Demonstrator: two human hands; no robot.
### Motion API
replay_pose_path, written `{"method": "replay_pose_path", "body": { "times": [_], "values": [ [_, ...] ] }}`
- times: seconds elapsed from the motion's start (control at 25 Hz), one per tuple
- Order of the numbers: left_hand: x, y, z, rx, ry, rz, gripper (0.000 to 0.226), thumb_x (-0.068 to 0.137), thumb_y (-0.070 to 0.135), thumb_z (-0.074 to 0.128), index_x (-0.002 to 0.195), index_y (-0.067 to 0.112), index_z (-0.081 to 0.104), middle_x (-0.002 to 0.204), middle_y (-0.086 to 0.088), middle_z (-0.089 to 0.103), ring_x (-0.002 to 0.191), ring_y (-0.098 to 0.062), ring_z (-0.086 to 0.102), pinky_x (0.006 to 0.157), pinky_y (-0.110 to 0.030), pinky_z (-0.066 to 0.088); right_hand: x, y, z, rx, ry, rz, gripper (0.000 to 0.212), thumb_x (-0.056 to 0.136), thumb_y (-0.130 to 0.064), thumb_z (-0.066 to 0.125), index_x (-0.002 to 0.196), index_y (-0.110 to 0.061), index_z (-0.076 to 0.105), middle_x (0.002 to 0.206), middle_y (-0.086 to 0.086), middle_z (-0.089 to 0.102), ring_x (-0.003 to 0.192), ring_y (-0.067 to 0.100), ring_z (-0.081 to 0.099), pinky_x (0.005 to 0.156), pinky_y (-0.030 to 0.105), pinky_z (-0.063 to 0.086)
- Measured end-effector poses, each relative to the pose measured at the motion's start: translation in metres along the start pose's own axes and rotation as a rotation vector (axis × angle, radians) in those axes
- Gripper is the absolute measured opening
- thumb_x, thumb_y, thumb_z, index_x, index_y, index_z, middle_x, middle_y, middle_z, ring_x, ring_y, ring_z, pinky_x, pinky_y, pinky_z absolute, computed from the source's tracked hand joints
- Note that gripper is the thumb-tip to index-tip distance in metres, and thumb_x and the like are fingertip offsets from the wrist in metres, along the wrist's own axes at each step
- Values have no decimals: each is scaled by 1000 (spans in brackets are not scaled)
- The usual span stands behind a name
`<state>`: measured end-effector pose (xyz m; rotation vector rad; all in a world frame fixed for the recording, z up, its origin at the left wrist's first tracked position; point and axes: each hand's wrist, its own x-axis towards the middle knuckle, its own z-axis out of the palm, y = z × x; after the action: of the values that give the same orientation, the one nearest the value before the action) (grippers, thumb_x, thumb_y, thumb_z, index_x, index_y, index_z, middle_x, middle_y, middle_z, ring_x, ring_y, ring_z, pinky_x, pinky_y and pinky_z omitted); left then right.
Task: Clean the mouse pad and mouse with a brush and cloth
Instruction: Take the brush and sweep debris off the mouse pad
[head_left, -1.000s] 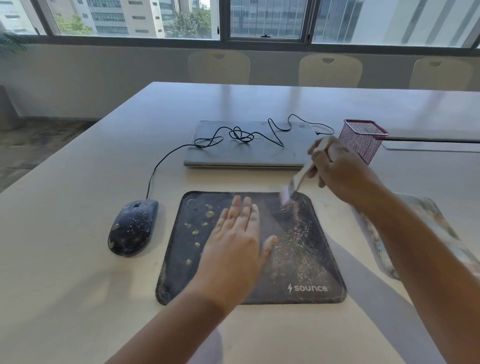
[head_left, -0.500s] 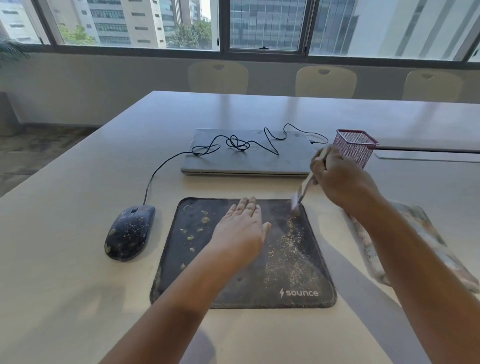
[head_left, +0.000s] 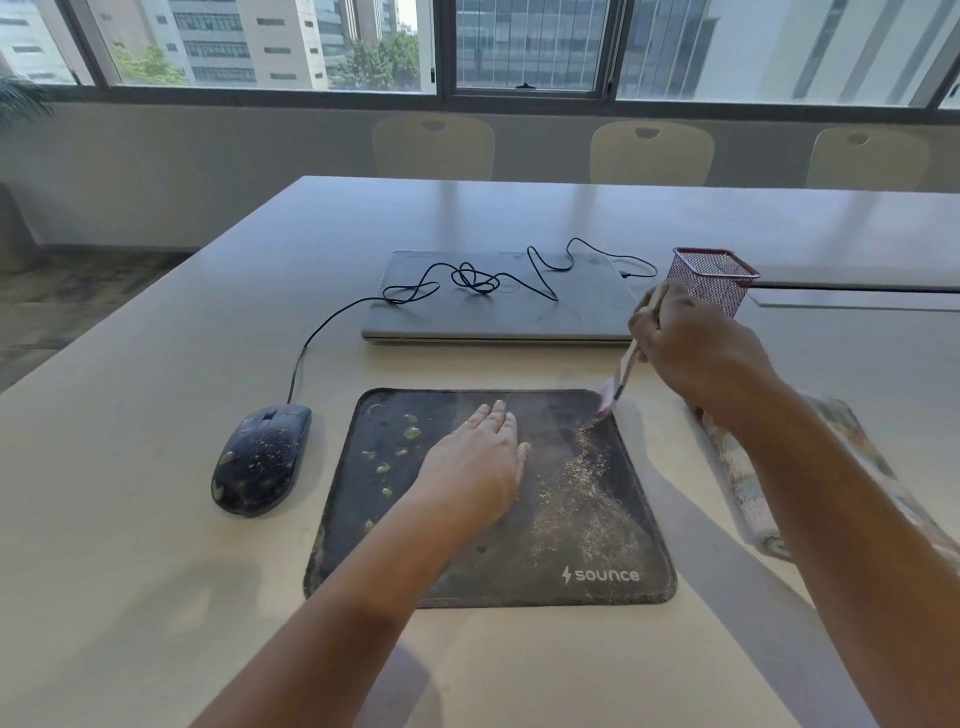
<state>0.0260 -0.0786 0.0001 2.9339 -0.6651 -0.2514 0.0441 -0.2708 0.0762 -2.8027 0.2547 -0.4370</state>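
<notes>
A black mouse pad (head_left: 561, 566) lies in front of me, with yellowish blobs on its left side and a streak of fine crumbs down its right side. My left hand (head_left: 475, 462) rests flat on the pad's middle, fingers together. My right hand (head_left: 696, 348) grips a small brush (head_left: 621, 376), whose bristles touch the pad's far right corner. A dirty black wired mouse (head_left: 260, 460) sits left of the pad. A patterned cloth (head_left: 748, 483) lies right of the pad, partly under my right forearm.
A closed grey laptop (head_left: 498, 317) lies behind the pad with the mouse cable (head_left: 467, 278) tangled on top. A red mesh pen cup (head_left: 709, 280) stands right of it. Three chairs line the table's far edge below the windows.
The brush has swept from the pad's upper middle out to its far right corner, pushing crumbs right. My left hand has stayed flat on the pad.
</notes>
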Motion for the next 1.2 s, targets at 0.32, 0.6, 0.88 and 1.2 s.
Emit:
{"method": "replay_pose_path", "body": {
  "times": [0.32, 0.6, 0.88, 1.2],
  "values": [
    [1, 0, 2, 8, 33, 10, 52, 101, 28, 17, 146, 3, 10, 156, -9, 5, 144, -18, 3, 115, -26, 4, -16, -26, 24, 475, -236, -399, 12, 96, -24, 40, 102, -33, 45, 83, -8, 68, 61, -4, 56, 66, 27, 45],
    [3, -1, 5, 17, 51, 16, 51, 101, 27, 17, 146, 3, 10, 156, -10, 6, 144, -18, 3, 115, -25, 2, -4, -4, 6, 210, -136, -363, 18, 92, -23, 44, 106, -31, 53, 90, -6, 58, 76, 17, 54, 69, 30, 41],
    [8, -3, 7, 6, 42, 12, 53, 101, 28, 19, 145, 1, 11, 156, -12, 7, 144, -19, 1, 117, -28, 5, -18, -32, 30, 602, -283, -511, 24, 94, -7, 48, 101, -25, 63, 104, 3, 57, 77, 13, 56, 70, 14, 44],
    [6, -3, 8, 15, 43, 11, 51, 101, 27, 16, 146, 3, 9, 156, -10, 5, 144, -19, 2, 116, -27, 3, 4, 6, 5, 76, -193, -343, 18, 91, -38, 42, 97, -32, 58, 87, -2, 68, 78, 24, 65, 79, 42, 52]
  ]
}}
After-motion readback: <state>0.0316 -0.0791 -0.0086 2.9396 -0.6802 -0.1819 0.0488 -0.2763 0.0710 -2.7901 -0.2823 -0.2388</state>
